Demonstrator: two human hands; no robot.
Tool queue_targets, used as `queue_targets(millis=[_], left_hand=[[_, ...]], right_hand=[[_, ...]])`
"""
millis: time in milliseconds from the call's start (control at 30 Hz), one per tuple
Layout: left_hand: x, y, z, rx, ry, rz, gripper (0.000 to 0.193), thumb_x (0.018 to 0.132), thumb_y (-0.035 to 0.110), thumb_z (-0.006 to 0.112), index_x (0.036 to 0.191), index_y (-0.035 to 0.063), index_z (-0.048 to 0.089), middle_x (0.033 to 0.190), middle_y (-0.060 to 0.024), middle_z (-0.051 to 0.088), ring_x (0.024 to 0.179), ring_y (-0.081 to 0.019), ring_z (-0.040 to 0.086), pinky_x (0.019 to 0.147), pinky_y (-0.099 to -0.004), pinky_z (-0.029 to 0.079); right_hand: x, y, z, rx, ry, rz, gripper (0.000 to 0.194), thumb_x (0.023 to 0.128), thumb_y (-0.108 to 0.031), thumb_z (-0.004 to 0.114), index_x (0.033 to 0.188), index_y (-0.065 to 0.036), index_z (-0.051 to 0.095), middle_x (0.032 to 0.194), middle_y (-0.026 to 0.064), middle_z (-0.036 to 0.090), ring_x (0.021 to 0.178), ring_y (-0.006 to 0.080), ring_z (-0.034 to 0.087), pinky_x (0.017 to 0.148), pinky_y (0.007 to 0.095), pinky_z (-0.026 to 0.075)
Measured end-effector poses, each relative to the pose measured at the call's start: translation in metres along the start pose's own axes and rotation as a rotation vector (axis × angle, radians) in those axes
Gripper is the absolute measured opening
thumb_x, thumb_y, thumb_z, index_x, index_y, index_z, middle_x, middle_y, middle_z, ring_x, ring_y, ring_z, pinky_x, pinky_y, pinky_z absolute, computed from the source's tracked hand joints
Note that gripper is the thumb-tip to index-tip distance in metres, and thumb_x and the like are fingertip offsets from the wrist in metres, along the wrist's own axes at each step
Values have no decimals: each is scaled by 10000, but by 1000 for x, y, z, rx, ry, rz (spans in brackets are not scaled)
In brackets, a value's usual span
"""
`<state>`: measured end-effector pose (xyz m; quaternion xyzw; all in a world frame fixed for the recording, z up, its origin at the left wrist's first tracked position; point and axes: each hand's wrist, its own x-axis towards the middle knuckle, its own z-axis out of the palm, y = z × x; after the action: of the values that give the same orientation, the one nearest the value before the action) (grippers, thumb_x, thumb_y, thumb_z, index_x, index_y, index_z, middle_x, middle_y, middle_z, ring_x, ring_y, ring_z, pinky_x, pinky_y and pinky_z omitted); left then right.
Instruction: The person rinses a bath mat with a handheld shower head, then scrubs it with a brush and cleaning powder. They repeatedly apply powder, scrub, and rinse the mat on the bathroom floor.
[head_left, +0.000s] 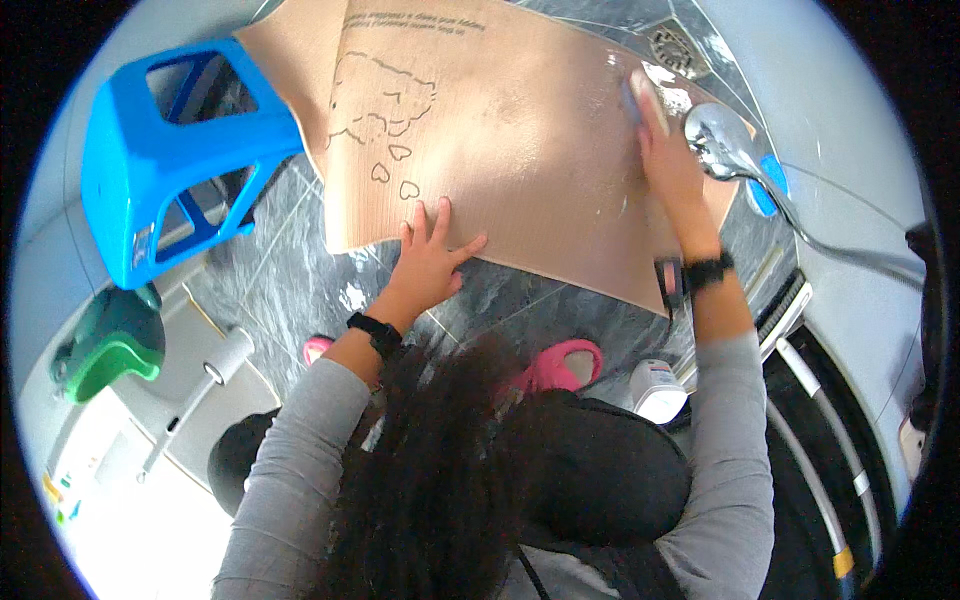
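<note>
A wet beige mat (525, 150) with a line drawing, hearts and some writing lies over the grey tiled floor. My left hand (427, 262) rests on its near edge below the hearts, fingers spread, holding nothing. Over at the mat's right part, my right hand (667, 165) grips a blurred brush (646, 101), pale with a bluish edge, against the surface; its underside is hidden. Wet, shiny patches show around it. A chrome shower head (712, 139) with a metal hose lies just right of my right hand, partly over the mat.
A blue plastic stool (142, 172) lies tipped at the left by the mat's folded end. Below it are a green container (112, 367) and a lint-roller-like white roller (229, 356). A floor drain (673, 46) is at the upper right. A white bottle (658, 391) stands near my pink slipper (566, 364).
</note>
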<state>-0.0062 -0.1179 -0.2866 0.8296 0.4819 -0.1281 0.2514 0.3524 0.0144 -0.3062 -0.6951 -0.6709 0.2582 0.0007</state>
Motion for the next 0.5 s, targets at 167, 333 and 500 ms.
queue_targets(millis=[167,333,500], left_hand=[[2,1,2,17,-38,-15,748,739,211,766,1417,427,537,1631,-256,161,1434,-599,185,1056,-733,325],[-1,-1,2,5,-20,-2,742,760,224,762,1430,431,521,1634,-258,130,1437,-603,168,1063,-743,306],[0,-1,-3,18,-54,14,749,765,239,773,1443,420,511,1630,-275,117,1428,-622,162,1070,-740,297]], right_hand=[[-35,-11,35,42,-171,-65,582,1038,-301,434,1583,-295,229,1034,259,686,915,451,684,795,534,532],[-52,-3,16,5,17,-119,572,1039,-268,417,1579,-263,227,1059,288,673,927,481,671,769,532,542],[-10,7,38,172,113,66,558,1037,-257,412,1571,-233,249,940,316,685,822,468,686,726,555,535]])
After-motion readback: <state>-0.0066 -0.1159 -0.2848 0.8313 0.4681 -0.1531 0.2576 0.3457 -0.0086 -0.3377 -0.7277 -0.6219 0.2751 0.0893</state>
